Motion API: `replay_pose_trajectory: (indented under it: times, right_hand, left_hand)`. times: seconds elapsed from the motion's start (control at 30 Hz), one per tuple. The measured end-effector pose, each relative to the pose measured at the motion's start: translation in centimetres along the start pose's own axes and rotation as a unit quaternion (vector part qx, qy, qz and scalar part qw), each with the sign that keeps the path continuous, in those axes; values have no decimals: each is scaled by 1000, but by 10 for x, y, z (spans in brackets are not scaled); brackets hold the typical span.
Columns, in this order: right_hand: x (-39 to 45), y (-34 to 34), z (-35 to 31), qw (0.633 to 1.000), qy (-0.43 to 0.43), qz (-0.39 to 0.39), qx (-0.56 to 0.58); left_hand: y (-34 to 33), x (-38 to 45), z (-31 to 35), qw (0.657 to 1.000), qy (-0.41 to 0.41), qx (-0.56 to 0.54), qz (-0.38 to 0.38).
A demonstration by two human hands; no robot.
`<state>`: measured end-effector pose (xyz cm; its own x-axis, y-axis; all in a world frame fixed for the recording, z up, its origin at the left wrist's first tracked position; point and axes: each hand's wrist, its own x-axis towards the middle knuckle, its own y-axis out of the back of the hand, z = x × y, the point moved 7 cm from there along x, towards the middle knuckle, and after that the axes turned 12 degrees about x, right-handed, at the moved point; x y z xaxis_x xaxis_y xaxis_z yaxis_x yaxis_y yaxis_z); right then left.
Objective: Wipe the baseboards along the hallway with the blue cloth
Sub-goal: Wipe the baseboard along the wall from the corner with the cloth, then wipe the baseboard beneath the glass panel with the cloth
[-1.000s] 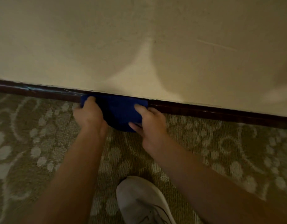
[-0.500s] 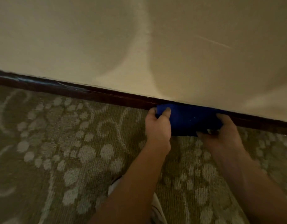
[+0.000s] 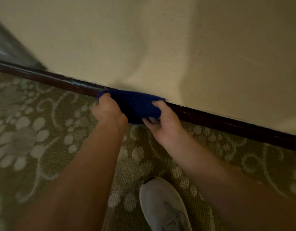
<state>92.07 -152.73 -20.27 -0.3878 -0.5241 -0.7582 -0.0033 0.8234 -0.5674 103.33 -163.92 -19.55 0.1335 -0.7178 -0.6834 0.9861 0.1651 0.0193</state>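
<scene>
Head view: left hand [image 3: 109, 110] grips the near-left end of the blue cloth [image 3: 137, 104], fingers curled over it; right hand [image 3: 162, 122] pinches the other end, thumb under. Cloth spans the dark baseboard [image 3: 227, 121], pressed flat against it at the wall's [image 3: 160, 39] foot (two-handed hold likely keeps even pressure). Patterned carpet [image 3: 35, 130] lies below the baseboard; a grey shoe [image 3: 163, 207] stands well back from it.

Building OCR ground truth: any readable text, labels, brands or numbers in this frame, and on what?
None readable.
Shoe: no logo or lettering legible.
Cloth, held by left hand and right hand: no tag visible.
Baseboard, wall, carpet: only marks and pattern, no text.
</scene>
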Motion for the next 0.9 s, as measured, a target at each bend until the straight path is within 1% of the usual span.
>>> replay_pose_trajectory:
  times: [0.13, 0.23, 0.3, 0.37, 0.43, 0.5, 0.57, 0.63, 0.7, 0.77, 0.9]
  right_hand:
    - [-16, -18, 27, 998, -34, -47, 14]
    - [-23, -21, 62, 990, -100, -50, -87]
    - [-21, -26, 82, 980, -145, -53, -123]
    - [-11, -31, 85, 981, -159, -32, -103]
    - [-4, -35, 84, 986, -163, 2, -36]
    - [0, -36, 91, 986, -166, 0, -18]
    - [0, -37, 91, 989, -149, -16, -11]
    - [2, -33, 84, 995, -99, 2, -7]
    - [4, -25, 71, 999, -36, 25, -5]
    - [6, -16, 57, 999, 0, 35, -8]
    - [3, 9, 27, 995, 73, 69, -24]
  left_hand:
    - [29, 12, 31, 998, -63, 20, -8]
    - [57, 40, 55, 996, -83, -5, -22]
    - [70, 57, 62, 996, -83, 21, -13]
    - [72, 60, 65, 995, -79, 55, -17]
    - [72, 55, 72, 990, -71, 121, -28]
    - [78, 52, 78, 986, -51, 153, -51]
    - [82, 51, 80, 982, -42, 171, -63]
    - [77, 46, 74, 981, -37, 181, -60]
    - [68, 49, 55, 980, -28, 181, -79]
    - [53, 50, 38, 978, -19, 177, -110]
    - [23, 55, 6, 960, 3, 207, -190]
